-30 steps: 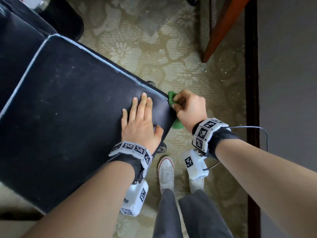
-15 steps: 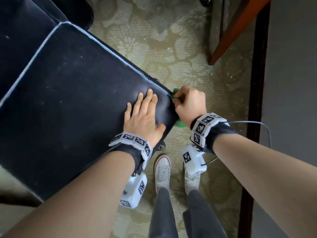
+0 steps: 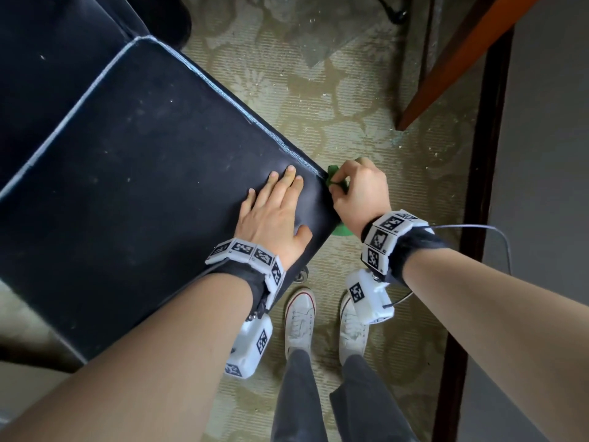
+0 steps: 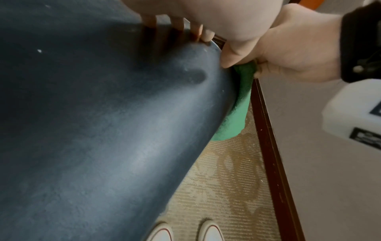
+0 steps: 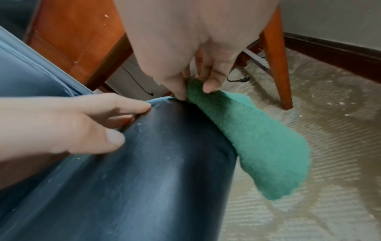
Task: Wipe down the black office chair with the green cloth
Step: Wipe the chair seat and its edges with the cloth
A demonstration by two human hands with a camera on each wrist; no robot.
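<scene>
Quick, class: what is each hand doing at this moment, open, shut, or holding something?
Left hand: open, fingers straight, pressing flat on the black chair.
Right hand: pinching the green cloth against the chair's edge.

Head: looks straight down on my arms.
Wrists: close, low, facing each other (both share the chair corner [image 4: 216, 68]).

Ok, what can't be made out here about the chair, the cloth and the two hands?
- Black office chair: base hidden under the seat in the head view; back cut off at the frame edge.
- Green cloth: mostly covered by the right hand in the head view.
- Left hand: its palm contact is unseen.
</scene>
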